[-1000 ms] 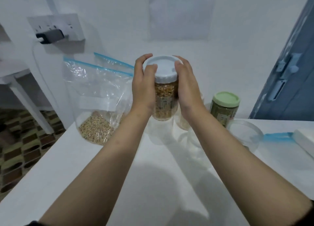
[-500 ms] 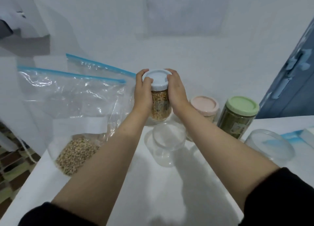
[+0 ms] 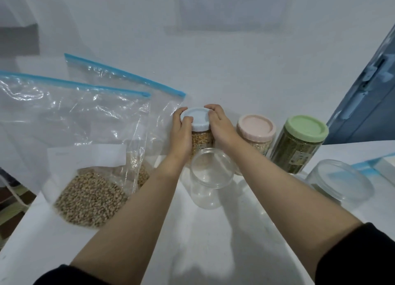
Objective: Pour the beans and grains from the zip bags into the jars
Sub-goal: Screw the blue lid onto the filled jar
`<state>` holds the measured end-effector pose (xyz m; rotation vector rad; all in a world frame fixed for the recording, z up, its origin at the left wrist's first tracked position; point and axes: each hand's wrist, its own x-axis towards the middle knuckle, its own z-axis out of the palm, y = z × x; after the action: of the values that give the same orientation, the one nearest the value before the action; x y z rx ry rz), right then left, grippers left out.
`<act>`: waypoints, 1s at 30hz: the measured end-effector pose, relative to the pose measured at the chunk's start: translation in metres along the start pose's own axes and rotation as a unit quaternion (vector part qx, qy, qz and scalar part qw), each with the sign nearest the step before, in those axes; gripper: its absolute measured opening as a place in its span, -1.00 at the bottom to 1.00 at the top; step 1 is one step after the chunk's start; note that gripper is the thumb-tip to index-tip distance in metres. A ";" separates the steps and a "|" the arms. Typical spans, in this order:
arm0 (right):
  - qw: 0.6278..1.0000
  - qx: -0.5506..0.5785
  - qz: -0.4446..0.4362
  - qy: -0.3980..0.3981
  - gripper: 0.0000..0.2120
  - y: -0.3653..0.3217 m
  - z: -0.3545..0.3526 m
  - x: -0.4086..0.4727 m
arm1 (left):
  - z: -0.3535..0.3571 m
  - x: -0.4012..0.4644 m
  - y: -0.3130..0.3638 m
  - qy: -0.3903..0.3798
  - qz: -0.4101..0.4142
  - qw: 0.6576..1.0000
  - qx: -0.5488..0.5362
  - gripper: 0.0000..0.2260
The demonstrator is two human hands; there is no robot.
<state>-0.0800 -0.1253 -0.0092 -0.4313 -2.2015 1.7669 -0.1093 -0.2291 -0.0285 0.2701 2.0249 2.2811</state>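
Both hands were clamped on the white-lidded jar (image 3: 197, 132) at the far middle of the counter (image 3: 213, 242): the left hand (image 3: 181, 132) wrapped its left side with the thumb up on the lid rim, the right hand (image 3: 220, 128) curled round the right side and the lid's far edge. The jar was full of yellowish grain, so it probably felt weighty and rigid, its smooth plastic wall liable to slip; the ribbed lid edge looked like the surest place to hold.

Just near of it stood an empty clear jar (image 3: 210, 177), open-mouthed, light and likely easy to knock over with a wrist. To the right stood the pink-lidded jar (image 3: 255, 135) and the green-lidded jar (image 3: 299, 143), close together, leaving little room on that side. A shallow clear container (image 3: 339, 182) sat further right, near the counter's edge.

On the left, the near zip bag (image 3: 85, 152), holding beans at its bottom, leaned with a second zip bag (image 3: 119, 85) behind it. Both were limp and crinkly; the load would probably shift and sag, so it seemed wiser to grip the top corners by the blue seal. The near bag's base lay close to the counter's left edge, a spill risk. The widest open room lay on the near counter between the forearms.
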 end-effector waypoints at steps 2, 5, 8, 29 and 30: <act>1.000 -0.010 -0.005 -0.005 -0.72 0.002 -0.005 -0.002 | 0.000 -0.002 -0.002 -0.004 0.012 1.000 0.012 -0.70; 1.000 -0.011 -0.023 0.007 -0.71 0.005 -0.007 -0.008 | -0.001 -0.008 -0.005 -0.007 0.025 1.000 0.016 -0.71; 0.998 -0.029 -0.041 0.029 -0.68 0.003 -0.004 -0.013 | -0.002 -0.013 -0.005 -0.003 0.034 0.999 0.026 -0.70; 0.959 -0.188 -0.192 0.090 -0.64 0.023 -0.138 -0.180 | 0.079 -0.187 -0.004 -0.059 0.195 0.978 0.054 -0.65; 0.954 -0.220 -0.181 0.090 -0.59 0.032 -0.144 -0.185 | 0.084 -0.195 -0.012 -0.062 0.185 0.979 0.064 -0.64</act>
<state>0.1483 -0.0652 -0.0168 -0.2432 -2.3489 1.0116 0.0968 -0.1799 -0.0465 0.8422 2.2128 2.2547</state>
